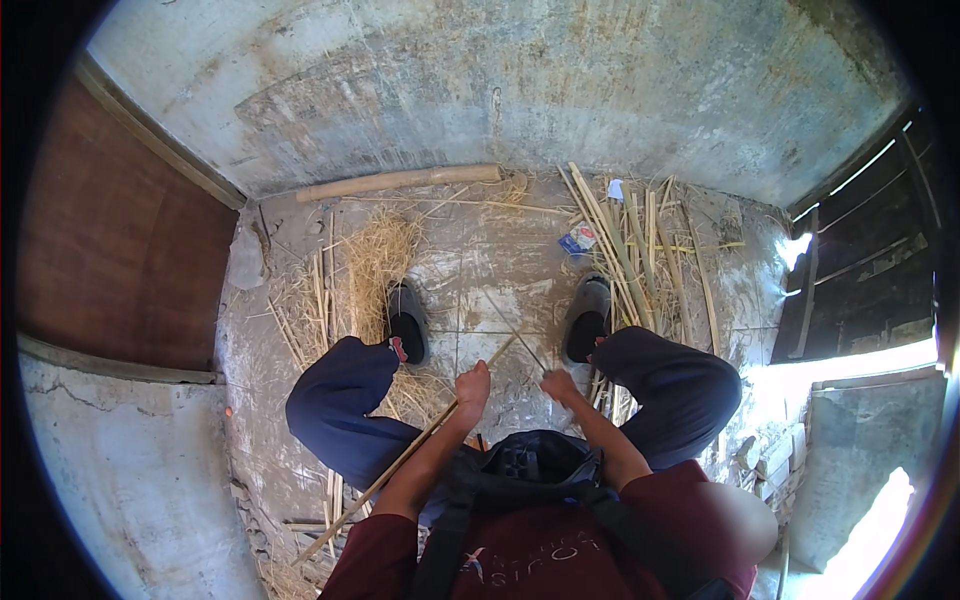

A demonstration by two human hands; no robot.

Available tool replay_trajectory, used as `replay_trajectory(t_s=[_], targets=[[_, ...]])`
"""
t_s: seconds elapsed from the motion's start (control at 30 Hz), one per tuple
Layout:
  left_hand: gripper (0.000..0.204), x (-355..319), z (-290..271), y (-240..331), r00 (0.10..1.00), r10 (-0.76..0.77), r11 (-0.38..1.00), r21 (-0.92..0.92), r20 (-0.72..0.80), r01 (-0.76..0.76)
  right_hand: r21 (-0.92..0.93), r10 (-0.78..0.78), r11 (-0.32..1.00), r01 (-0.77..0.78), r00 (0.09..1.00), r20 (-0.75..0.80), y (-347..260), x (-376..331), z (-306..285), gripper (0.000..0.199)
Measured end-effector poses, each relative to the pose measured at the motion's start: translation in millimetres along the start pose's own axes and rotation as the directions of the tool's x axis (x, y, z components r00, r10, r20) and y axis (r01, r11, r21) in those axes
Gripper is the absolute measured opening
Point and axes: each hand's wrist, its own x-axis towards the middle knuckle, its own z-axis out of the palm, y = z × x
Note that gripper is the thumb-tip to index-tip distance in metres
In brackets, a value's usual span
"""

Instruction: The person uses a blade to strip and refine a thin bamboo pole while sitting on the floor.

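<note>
I sit with knees apart over a concrete floor. My left hand (471,386) is closed around a long thin bamboo strip (400,465) that runs from below my left forearm up toward the floor between my feet. My right hand (558,384) is closed beside it, and a thin dark blade or sliver (520,335) pokes out from it toward the strip's tip; what it is I cannot tell. Both hands hover between my two grey slippers (407,320) (587,315).
A heap of straw-like shavings (375,265) lies at my left foot. Several split bamboo strips (630,250) lie at the right. A thick bamboo pole (400,182) rests against the concrete wall. A small blue-white wrapper (579,240) lies on the floor. Brown door at left.
</note>
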Motion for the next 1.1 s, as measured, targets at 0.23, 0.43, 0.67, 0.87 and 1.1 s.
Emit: replay_trajectory(t_s=[0.23,0.43,0.67,0.87,1.1], targets=[[0.013,-9.4,-1.5,-25.8,0.984,-0.087,0.993,-0.060,0.158,0.097,0.369,0.217,0.909,-0.193,0.976,-0.024,-57.9,9.8,-43.5,0.033],[0.021,-14.3,-10.3,-39.2,0.950,-0.124,0.979,-0.120,0.285,0.164,0.776,0.246,0.625,0.084,0.922,-0.298,-130.0,34.1,-97.9,0.028],[0.023,-2.6,-9.1,-24.2,0.961,-0.117,0.982,-0.117,0.252,0.150,0.075,0.230,0.971,-0.229,0.973,-0.003,-16.7,-8.1,12.6,0.033],[0.021,-14.5,9.4,-29.4,0.981,-0.102,0.988,-0.097,0.165,0.119,0.566,0.271,0.814,-0.131,0.947,-0.171,-94.2,17.5,-53.4,0.031],[0.018,-20.0,21.9,-26.8,0.990,-0.102,0.993,-0.045,0.100,0.107,0.672,0.309,0.721,-0.169,0.947,-0.093,-85.1,1.9,-43.6,0.030]])
